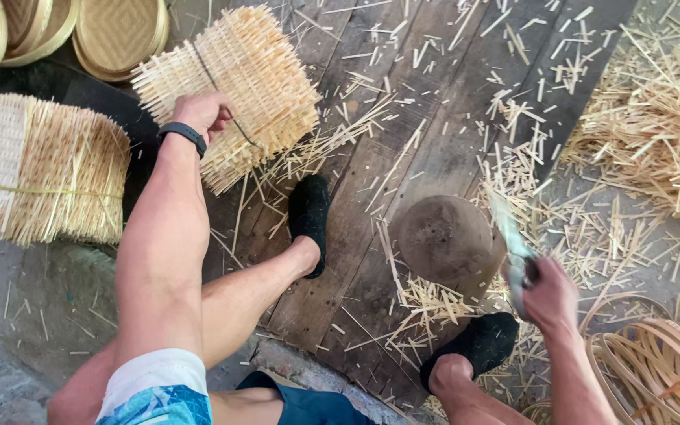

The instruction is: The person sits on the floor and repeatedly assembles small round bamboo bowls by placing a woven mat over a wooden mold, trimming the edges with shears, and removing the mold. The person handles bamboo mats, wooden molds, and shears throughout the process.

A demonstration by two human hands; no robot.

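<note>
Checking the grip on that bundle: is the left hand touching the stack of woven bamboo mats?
Touching. The head view shows the left hand closed against the stack of woven bamboo mats, its fingers at the dark tie around it.

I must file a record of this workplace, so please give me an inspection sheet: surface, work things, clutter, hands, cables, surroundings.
Surface: dark wooden planks, worn, covered with cuttings.
Work things: bundle of woven bamboo mats, tied with a dark cord; round wooden block between the feet; blade tool, blurred.
Clutter: bamboo slivers scattered everywhere, heaped at the upper right.
Hands: left hand grips the cord on the bundle; right hand has its fingers closed on the blade tool's handle.
Cables: nothing seen.
Surroundings: second tied mat stack at left; round woven trays at the top; coiled bamboo hoops at lower right.
</note>
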